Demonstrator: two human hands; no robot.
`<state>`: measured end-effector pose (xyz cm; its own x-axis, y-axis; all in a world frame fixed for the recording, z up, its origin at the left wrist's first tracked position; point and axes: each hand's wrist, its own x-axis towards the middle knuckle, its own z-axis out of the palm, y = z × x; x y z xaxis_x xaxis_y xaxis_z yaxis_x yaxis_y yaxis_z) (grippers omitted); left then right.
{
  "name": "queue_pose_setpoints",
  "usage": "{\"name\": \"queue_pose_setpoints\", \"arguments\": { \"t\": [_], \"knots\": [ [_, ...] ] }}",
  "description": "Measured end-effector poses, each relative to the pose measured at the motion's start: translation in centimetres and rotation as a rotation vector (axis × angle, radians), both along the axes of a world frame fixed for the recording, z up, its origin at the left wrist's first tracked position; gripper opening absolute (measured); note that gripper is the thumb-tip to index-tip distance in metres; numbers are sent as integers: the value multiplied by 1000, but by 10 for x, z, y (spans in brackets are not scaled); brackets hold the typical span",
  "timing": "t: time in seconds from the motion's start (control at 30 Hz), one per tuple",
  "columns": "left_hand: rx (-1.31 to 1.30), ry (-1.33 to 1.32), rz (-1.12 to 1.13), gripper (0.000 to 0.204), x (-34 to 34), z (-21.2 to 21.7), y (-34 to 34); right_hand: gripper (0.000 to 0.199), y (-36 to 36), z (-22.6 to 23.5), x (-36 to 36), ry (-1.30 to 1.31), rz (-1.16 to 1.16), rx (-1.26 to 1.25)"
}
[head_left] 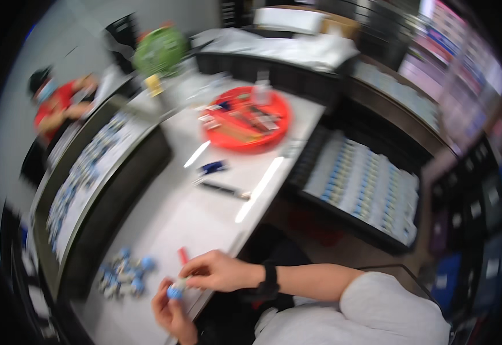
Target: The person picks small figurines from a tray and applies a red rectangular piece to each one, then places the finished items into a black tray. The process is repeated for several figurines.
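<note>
Above the near edge of the white table (159,207), my left hand (173,317) pinches a small blue-and-white part (174,292), whose exact kind is too blurred to make out. My right hand (219,271), with a black band at the wrist, comes in from the right; its fingers are closed on the upper, pale end of the same part. A short red stick-like piece (183,255) shows just beyond the right fingers; whether it is touched I cannot tell. To the left of my hands lies a loose pile of similar blue-and-white parts (125,275).
A dark-walled crate (110,192) of parts borders the table's left. Farther back are a black pen-like tool (225,189), a dark blue item (213,167) and a red round tray (216,138). A black tray (348,221) with rows of parts stands right. A person in red (61,106) sits far left.
</note>
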<state>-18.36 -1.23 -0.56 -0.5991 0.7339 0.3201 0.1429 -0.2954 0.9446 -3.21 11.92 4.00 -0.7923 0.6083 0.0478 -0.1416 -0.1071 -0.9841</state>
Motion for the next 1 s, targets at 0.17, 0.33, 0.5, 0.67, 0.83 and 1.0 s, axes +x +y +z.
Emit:
{"name": "queue_pose_setpoints", "arguments": {
  "t": [0.17,0.33,0.5,0.67,0.83,1.0],
  "knots": [
    [-39,112,22,20,-10,-25,3,23,54,3,114,161,-546,9],
    [-145,116,23,18,21,24,5,20,96,-35,321,228,-1340,-63],
    [-263,194,106,14,25,27,7,19,95,-122,531,3,-2017,83],
    [-355,280,185,12,22,25,9,24,86,-181,644,-1087,-2168,379],
    [-363,330,196,9,20,23,8,26,76,-184,665,-1551,-1847,453],
    [-410,307,259,8,30,27,11,23,72,-197,676,-1763,-1751,436]
  ]
}}
